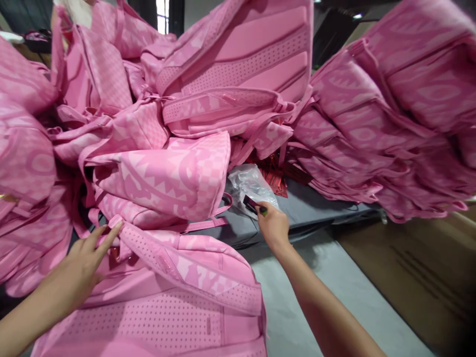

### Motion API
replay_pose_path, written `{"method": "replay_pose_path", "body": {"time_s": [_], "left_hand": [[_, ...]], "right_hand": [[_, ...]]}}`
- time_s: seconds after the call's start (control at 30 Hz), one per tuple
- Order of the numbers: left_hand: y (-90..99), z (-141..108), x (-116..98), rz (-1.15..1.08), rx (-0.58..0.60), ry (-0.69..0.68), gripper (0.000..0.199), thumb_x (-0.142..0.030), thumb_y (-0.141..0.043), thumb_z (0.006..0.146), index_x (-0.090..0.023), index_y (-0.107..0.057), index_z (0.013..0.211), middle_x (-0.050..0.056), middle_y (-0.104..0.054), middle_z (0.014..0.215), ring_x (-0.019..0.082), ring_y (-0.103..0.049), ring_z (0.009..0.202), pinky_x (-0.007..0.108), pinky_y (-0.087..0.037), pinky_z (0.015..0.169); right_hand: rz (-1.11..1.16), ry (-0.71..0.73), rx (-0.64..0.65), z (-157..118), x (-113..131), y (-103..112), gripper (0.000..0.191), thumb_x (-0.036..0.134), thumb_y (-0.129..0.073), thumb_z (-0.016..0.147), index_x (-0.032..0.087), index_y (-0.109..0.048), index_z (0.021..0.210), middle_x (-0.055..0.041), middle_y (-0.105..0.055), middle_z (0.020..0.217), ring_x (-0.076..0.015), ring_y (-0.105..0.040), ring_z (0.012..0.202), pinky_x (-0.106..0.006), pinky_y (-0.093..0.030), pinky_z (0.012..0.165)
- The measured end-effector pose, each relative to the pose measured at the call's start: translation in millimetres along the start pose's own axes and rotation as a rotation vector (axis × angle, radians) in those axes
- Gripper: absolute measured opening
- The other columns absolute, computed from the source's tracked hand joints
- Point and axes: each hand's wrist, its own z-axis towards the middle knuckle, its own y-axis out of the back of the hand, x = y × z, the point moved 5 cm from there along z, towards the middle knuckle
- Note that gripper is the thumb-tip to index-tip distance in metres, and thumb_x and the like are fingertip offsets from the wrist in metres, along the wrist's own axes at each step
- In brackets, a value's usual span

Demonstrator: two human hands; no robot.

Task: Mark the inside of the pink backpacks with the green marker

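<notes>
A pink backpack (178, 317) lies in front of me with its dotted back panel and a strap facing up. My left hand (87, 260) rests at its top near the strap's end, fingers spread. To the right, my right hand (273, 223) is closed around a small dark tool (253, 204) with a bit of green on it. The tool is over a clear plastic bag (251, 186) on the grey table (316, 208). Red tags (275, 181) lie just behind the bag.
Pink backpacks are heaped behind and at the left (159, 183), and another stack (372, 124) leans at the right. A brown cardboard surface (416, 263) is at the lower right, beside a pale grey floor (323, 297).
</notes>
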Motion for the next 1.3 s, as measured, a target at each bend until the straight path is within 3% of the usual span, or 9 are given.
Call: {"method": "replay_pose_path", "body": {"time_s": [0.13,0.23,0.4,0.5,0.7,0.87,1.03,1.17,1.3], "left_hand": [[26.0,-2,-22,-0.061,-0.183,0.040,0.063,-0.025,-0.051,0.088,-0.024,-0.040,0.150,0.018,-0.034,0.155,0.041,-0.046,0.132,0.058,-0.045,0.101],[60.7,-9,-55,-0.421,-0.334,0.082,0.044,-0.040,-0.055,0.092,-0.023,-0.058,0.133,0.013,-0.049,0.147,0.034,-0.049,0.132,0.055,-0.040,0.110],[56.8,-15,-107,-1.465,0.135,0.216,0.044,-0.050,-0.060,0.087,-0.016,-0.063,0.116,0.008,-0.072,0.098,0.018,-0.069,0.089,0.030,-0.055,0.076],[44.7,-29,-110,-1.669,0.309,0.251,0.049,-0.048,-0.070,0.080,-0.012,-0.063,0.112,0.002,-0.067,0.075,0.011,-0.061,0.062,0.022,-0.046,0.058],[53.2,-64,-80,-1.518,-0.060,0.156,0.038,-0.044,-0.057,0.093,-0.019,-0.062,0.122,0.009,-0.070,0.112,0.019,-0.066,0.098,0.029,-0.052,0.079],[52.6,-84,-72,-1.114,-0.163,0.088,0.022,-0.028,-0.054,0.096,-0.015,-0.069,0.087,0.002,-0.068,0.072,0.012,-0.061,0.064,0.024,-0.048,0.062],[47.5,-110,-19,-0.629,-0.532,0.260,0.055,-0.041,-0.064,0.090,-0.020,-0.049,0.138,0.015,-0.057,0.139,0.029,-0.050,0.133,0.051,-0.039,0.112],[7.6,-115,13,-0.584,-0.245,0.516,0.104,-0.058,-0.073,0.076,-0.015,-0.021,0.155,0.025,-0.037,0.154,0.039,-0.040,0.141,0.058,-0.040,0.111],[-13.8,-111,11,-0.661,-0.072,0.541,0.080,-0.044,-0.074,0.080,-0.021,-0.037,0.147,0.016,-0.055,0.143,0.033,-0.057,0.128,0.048,-0.050,0.103]], "right_hand": [[0.370,0.375,-0.154,-57,61,68,0.022,0.020,-0.045,0.096,0.020,-0.067,0.100,-0.0064,-0.074,0.106,-0.0194,-0.070,0.097,-0.032,-0.054,0.086],[0.686,0.779,-0.264,-108,111,112,0.022,0.006,-0.049,0.091,0.022,-0.063,0.098,-0.0078,-0.072,0.111,-0.0183,-0.067,0.106,-0.035,-0.053,0.093],[0.831,1.101,-0.122,-157,175,123,0.026,0.001,-0.053,0.089,0.018,-0.063,0.105,-0.0147,-0.067,0.121,-0.0198,-0.064,0.113,-0.034,-0.055,0.091],[0.870,1.171,-0.015,-171,201,116,0.021,0.005,-0.054,0.091,0.016,-0.064,0.106,-0.0134,-0.071,0.112,-0.0193,-0.069,0.104,-0.032,-0.057,0.086],[0.870,0.822,0.273,-173,230,99,0.013,0.020,-0.058,0.095,0.020,-0.068,0.087,0.0009,-0.070,0.071,-0.0116,-0.065,0.058,-0.020,-0.051,0.054],[0.715,0.975,0.386,-180,257,91,0.018,0.022,-0.055,0.093,0.021,-0.071,0.085,-0.0053,-0.073,0.082,-0.0182,-0.068,0.076,-0.029,-0.054,0.068],[0.602,0.914,0.176,-155,271,81,0.024,0.013,-0.051,0.086,0.020,-0.072,0.095,-0.0051,-0.075,0.087,-0.0189,-0.069,0.076,-0.028,-0.051,0.069],[0.312,0.915,0.338,-149,300,61,0.036,0.004,-0.052,0.076,0.023,-0.074,0.097,-0.0034,-0.077,0.091,-0.0195,-0.070,0.083,-0.025,-0.046,0.067],[-0.035,0.909,0.476,-147,326,55,0.040,0.006,-0.055,0.074,0.027,-0.074,0.102,-0.0023,-0.077,0.089,-0.0202,-0.070,0.081,-0.024,-0.035,0.058]]}}
